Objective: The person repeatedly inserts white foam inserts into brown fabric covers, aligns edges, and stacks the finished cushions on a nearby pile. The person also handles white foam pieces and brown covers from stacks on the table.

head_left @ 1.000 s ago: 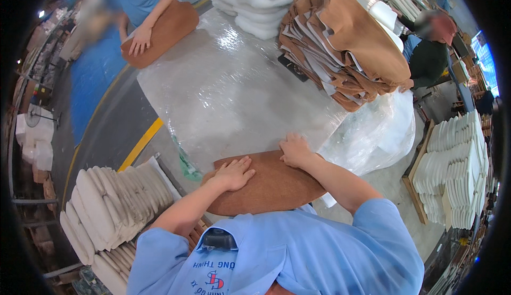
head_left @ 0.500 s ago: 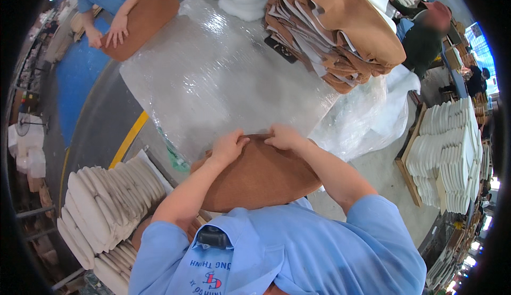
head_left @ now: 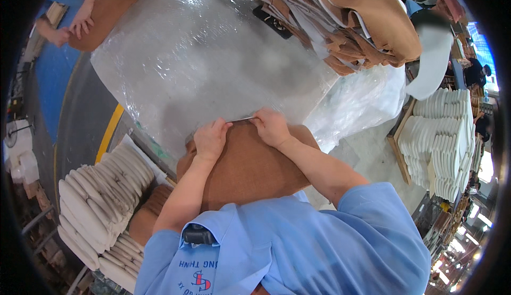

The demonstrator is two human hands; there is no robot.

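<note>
A brown fabric seat cushion cover [head_left: 250, 162] lies against my front, at the near edge of a plastic-wrapped table top [head_left: 213, 82]. My left hand [head_left: 211, 139] pinches the cover's far edge on the left side. A short span to the right, my right hand [head_left: 270, 128] grips the same edge between thumb and fingers. Between the two hands the edge is drawn taut, and a thin pale strip shows along it. What lies inside the cover is hidden.
A tall pile of brown covers with pale lining [head_left: 340, 23] stands at the far right of the table, beside a dark object [head_left: 271, 22]. A co-worker's hands press another brown piece [head_left: 114, 7] at far left. Pale cushion stacks stand lower left [head_left: 101, 199] and right [head_left: 439, 140].
The taut edge with its pale strip now shows between my hands, which were pinching a more slack fold before. The whole view has shifted, carrying the table and piles upward.
</note>
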